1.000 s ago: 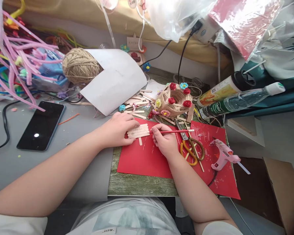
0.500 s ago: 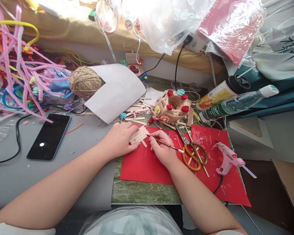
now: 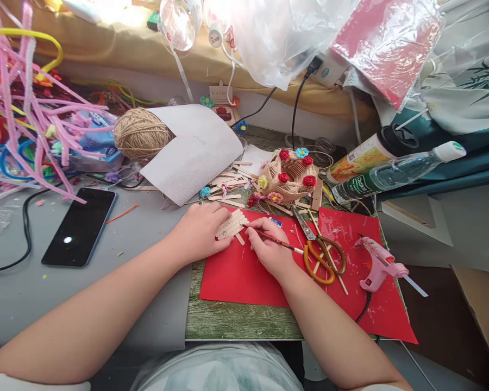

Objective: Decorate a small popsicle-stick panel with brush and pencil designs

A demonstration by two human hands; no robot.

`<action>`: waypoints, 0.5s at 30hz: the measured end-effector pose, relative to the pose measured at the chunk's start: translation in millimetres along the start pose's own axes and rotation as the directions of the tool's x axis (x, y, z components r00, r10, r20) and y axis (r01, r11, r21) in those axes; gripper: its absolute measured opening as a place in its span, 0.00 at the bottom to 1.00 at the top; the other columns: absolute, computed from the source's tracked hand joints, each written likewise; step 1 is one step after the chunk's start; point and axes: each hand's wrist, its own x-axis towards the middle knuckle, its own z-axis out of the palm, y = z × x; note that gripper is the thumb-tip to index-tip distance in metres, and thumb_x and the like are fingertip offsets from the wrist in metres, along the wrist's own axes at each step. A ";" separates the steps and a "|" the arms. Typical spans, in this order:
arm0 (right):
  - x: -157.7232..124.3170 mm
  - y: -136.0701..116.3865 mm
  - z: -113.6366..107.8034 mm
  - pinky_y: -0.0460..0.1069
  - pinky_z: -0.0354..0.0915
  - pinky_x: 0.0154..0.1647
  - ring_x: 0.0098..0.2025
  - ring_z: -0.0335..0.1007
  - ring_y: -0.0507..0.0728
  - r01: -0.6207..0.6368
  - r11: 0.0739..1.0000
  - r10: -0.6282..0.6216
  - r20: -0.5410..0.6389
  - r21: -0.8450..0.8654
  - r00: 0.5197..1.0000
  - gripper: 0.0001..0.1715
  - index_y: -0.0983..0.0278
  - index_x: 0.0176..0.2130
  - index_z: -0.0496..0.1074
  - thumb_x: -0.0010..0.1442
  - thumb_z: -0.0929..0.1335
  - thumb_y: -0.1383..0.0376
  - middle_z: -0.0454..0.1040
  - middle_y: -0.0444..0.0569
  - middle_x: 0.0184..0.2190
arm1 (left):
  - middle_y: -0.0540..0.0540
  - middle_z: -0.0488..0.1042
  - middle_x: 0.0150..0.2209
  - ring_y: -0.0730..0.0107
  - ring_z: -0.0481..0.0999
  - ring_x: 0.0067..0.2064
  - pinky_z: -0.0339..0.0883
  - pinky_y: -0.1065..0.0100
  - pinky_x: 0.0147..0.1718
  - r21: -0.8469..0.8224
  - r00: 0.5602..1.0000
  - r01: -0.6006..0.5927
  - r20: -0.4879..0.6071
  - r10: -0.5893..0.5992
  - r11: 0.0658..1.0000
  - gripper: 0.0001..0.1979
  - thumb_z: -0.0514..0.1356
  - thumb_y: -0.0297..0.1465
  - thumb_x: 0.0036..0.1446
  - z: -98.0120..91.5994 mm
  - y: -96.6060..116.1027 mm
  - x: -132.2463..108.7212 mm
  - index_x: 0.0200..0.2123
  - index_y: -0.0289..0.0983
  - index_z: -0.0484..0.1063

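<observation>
A grey table (image 3: 32, 304) fills the lower left of the view. A heap of pink pipe cleaners (image 3: 28, 108) sprawls at ten o'clock. A red sheet (image 3: 236, 277) lies at five o'clock from the centre, on a green wooden board. A folded white paper (image 3: 195, 149) sits at twelve o'clock of the sheet. A clear water bottle (image 3: 395, 172) lies on its side at two o'clock. A dark phone (image 3: 79, 228) rests flat at nine o'clock. A ball of twine (image 3: 140, 133) touches the paper's left edge. A small stick basket (image 3: 291, 174) trimmed with flowers stands at the sheet's far edge, at one o'clock from the hands.

The left hand (image 3: 199, 228) lies palm down at the sheet's upper left corner. Its fingers are stretched out and press on top of a stick panel, not closed around it. The right hand (image 3: 269, 247) sits at three o'clock of the left one, pinched tight around a pencil. Orange-handled scissors (image 3: 320, 252) lie just beside it at three o'clock, and a pink glue gun (image 3: 377, 263) lies farther out the same way.

The stick panel (image 3: 231, 224), several flat wooden sticks side by side, lies on the red sheet between the two hands. The pencil (image 3: 279, 243) slants toward four o'clock, its tip at the panel's right edge.
</observation>
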 end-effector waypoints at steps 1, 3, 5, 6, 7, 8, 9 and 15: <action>-0.3 -0.6 0.2 0.50 0.68 0.29 0.29 0.75 0.57 0.005 1.000 -0.005 -0.003 -0.009 1.000 0.11 0.60 0.42 0.76 0.67 0.70 0.56 0.78 0.48 0.31 | 0.41 0.76 0.47 0.51 0.76 0.49 0.64 0.54 0.45 0.003 1.000 0.000 0.001 0.000 1.000 0.19 0.60 0.47 0.63 0.1 -0.1 0.0 0.51 0.42 0.73; -0.6 -0.9 0.4 0.50 0.68 0.29 0.29 0.75 0.57 0.016 0.999 -0.017 -0.011 -0.027 1.000 0.10 0.60 0.42 0.76 0.67 0.70 0.56 0.78 0.48 0.30 | 0.41 0.76 0.47 0.51 0.76 0.49 0.64 0.54 0.45 0.006 1.000 0.001 0.000 -0.001 1.000 0.20 0.60 0.47 0.63 0.2 -0.3 0.1 0.51 0.42 0.73; -0.7 -0.1 0.6 0.50 0.68 0.29 0.29 0.75 0.57 0.024 0.999 -0.025 -0.016 -0.036 1.000 0.10 0.60 0.42 0.76 0.67 0.70 0.56 0.78 0.47 0.30 | 0.41 0.76 0.47 0.50 0.76 0.49 0.64 0.54 0.44 0.006 1.000 0.001 0.000 -0.001 1.000 0.20 0.61 0.47 0.63 0.1 -0.6 0.3 0.51 0.42 0.73; -0.6 0.5 0.6 0.50 0.68 0.29 0.29 0.75 0.57 0.024 0.999 -0.025 -0.019 -0.036 1.000 0.10 0.60 0.42 0.76 0.67 0.70 0.56 0.78 0.47 0.30 | 0.41 0.76 0.47 0.50 0.76 0.49 0.64 0.54 0.44 0.004 1.000 0.002 0.001 -0.002 1.000 0.19 0.61 0.47 0.63 0.1 -0.7 0.4 0.51 0.42 0.73; -0.5 1.2 0.5 0.50 0.68 0.29 0.29 0.75 0.57 0.022 0.999 -0.023 -0.023 -0.034 0.999 0.10 0.59 0.42 0.76 0.67 0.70 0.56 0.78 0.47 0.30 | 0.41 0.76 0.47 0.50 0.76 0.49 0.64 0.54 0.44 0.002 1.000 0.002 0.003 -0.002 1.000 0.19 0.61 0.47 0.63 0.1 -0.8 0.4 0.51 0.42 0.73; -0.4 1.8 0.5 0.50 0.68 0.29 0.29 0.75 0.57 0.020 0.999 -0.021 -0.028 -0.031 0.999 0.11 0.59 0.43 0.76 0.68 0.69 0.55 0.79 0.47 0.31 | 0.41 0.76 0.47 0.50 0.76 0.49 0.64 0.53 0.44 0.000 1.000 0.002 0.005 -0.002 1.000 0.19 0.61 0.47 0.63 0.0 -0.7 0.4 0.51 0.42 0.73; -0.3 2.2 0.4 0.50 0.68 0.29 0.29 0.75 0.57 0.018 0.999 -0.018 -0.030 -0.027 0.999 0.11 0.59 0.43 0.76 0.68 0.69 0.55 0.79 0.48 0.32 | 0.41 0.76 0.47 0.50 0.75 0.49 0.64 0.53 0.44 -0.002 1.000 0.002 0.007 -0.002 1.000 0.19 0.61 0.47 0.63 -0.1 -0.6 0.3 0.51 0.42 0.73; -0.2 3.9 1.0 0.49 0.68 0.28 0.28 0.74 0.56 0.015 1.000 -0.015 -0.010 -0.015 1.000 0.11 0.60 0.43 0.76 0.68 0.70 0.56 0.79 0.49 0.33 | 0.42 0.76 0.46 0.50 0.76 0.49 0.64 0.53 0.44 0.005 1.000 -0.015 0.001 0.015 1.000 0.19 0.60 0.46 0.64 -0.8 -0.2 0.3 0.51 0.41 0.73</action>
